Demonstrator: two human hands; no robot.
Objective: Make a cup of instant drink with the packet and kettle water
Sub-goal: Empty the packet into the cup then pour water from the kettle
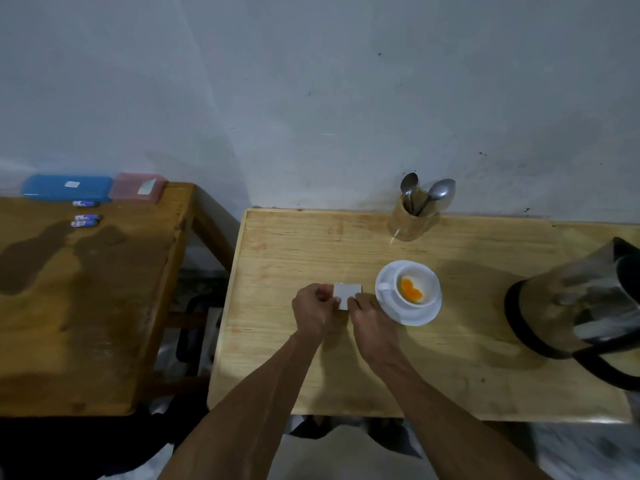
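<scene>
Both bare forearms reach forward from the bottom of the view, converging toward the middle. The left hand (313,311) is curled, knuckles up, its thumb and fingertips pinching in a tight grip. The right hand (369,315) sits just beside it, fingers bent inward, pinching too. The two hands are almost touching, wrists angled toward each other.

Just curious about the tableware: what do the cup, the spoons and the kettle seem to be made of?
Cup: glossy white, thick-walled, probably glazed ceramic. Spoons: dull grey with a sheen, likely steel. Kettle: mirror-like body, seemingly polished metal, with a matte black base, perhaps plastic.
</scene>
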